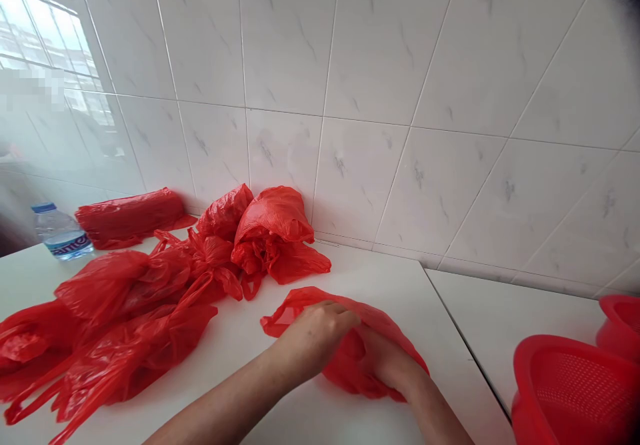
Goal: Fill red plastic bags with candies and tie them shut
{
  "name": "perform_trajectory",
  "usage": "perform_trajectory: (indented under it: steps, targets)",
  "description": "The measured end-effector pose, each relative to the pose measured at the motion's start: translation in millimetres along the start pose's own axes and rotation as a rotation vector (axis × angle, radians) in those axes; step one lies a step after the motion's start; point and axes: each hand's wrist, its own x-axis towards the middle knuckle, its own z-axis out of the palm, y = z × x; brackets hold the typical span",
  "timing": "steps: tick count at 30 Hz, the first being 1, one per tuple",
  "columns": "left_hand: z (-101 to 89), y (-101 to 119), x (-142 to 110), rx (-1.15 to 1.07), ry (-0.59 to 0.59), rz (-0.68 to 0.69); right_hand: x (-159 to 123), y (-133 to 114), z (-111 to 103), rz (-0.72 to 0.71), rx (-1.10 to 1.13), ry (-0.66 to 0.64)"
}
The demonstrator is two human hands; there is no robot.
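A thin red plastic bag (373,385) lies partly spread on the white table in front of me, with both of my hands at it. My left hand (325,328) is closed, its curled fingers pinching the upper edge of the bag. Lower and to the right, my right hand (383,358) reaches into or under the film. Its fingers are hidden by the red plastic and the left hand. One loose corner of the bag sticks out left of my left wrist.
Several crumpled or tied red bags (125,285) cover the left side of the white table (240,365). Behind them are a red plastic bundle (133,217) and a water bottle (63,235). Red perforated baskets (575,385) stand at right, past a table seam. A tiled wall (370,185) backs everything.
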Motion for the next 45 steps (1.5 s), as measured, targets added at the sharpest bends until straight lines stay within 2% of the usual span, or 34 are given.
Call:
perform_trajectory:
  steps: [2, 4, 8, 11, 14, 17, 23, 25, 28, 30, 33, 34, 36, 39, 41, 45]
  targets:
    - [8.9, -13.3, -3.0, 0.079, -0.067, -0.126, -2.2, -5.9, -1.6, -0.068, -0.005, -0.110]
    - [12.1, -28.3, -8.6, 0.119, -0.124, -0.187, -2.2, -7.8, -6.0, -0.082, -0.030, -0.188]
    - [5.0, -45.3, -17.8, 0.051, -0.317, -0.257, 2.0, 0.5, -17.2, 0.050, -0.037, -0.187]
    - [-1.2, -43.9, -17.8, -0.009, -0.366, -0.278, 3.5, 7.2, -23.0, 0.041, 0.029, -0.192]
    - [-4.1, -38.5, -13.7, -0.021, -0.338, -0.268, 1.7, 6.6, -27.0, 0.012, 0.097, -0.163]
    - [-6.3, -34.2, -8.3, -0.025, -0.249, -0.254, -2.2, 0.1, -30.6, -0.003, 0.131, -0.159]
    - [-7.9, -27.9, 0.3, -0.006, -0.071, -0.064, -7.3, -10.2, -37.1, -0.059, 0.164, -0.189]
    - [-5.0, -29.6, 1.1, 0.072, -0.023, -0.019, -5.5, -7.6, -38.1, -0.123, 0.243, -0.212]
    - [4.0, -40.7, -0.1, 0.184, 0.037, -0.039, 1.8, 4.2, -35.5, -0.186, 0.516, -0.315]
    - [12.0, -52.3, -1.8, 0.204, 0.058, -0.068, 8.7, 16.2, -31.4, -0.085, 0.697, -0.268]
    - [23.0, -68.2, -3.7, 0.192, 0.075, -0.077, 18.3, 34.4, -26.0, 0.104, 0.810, -0.071]
    - [25.6, -71.4, -3.7, 0.190, 0.085, -0.077, 20.5, 39.3, -25.3, 0.120, 0.841, -0.044]
    - [28.1, -73.1, -2.8, 0.189, 0.120, -0.076, 23.0, 46.7, -26.1, 0.059, 0.932, -0.053]
    - [26.6, -64.9, 0.1, 0.189, 0.190, -0.052, 23.4, 51.6, -29.4, -0.088, 1.069, -0.071]
    - [25.1, -54.5, 1.9, 0.183, 0.209, -0.007, 23.2, 51.6, -29.9, -0.127, 1.038, -0.078]
    - [31.4, -31.1, 1.7, 0.180, 0.112, 0.096, 25.0, 45.3, -22.7, -0.101, 0.859, -0.065]
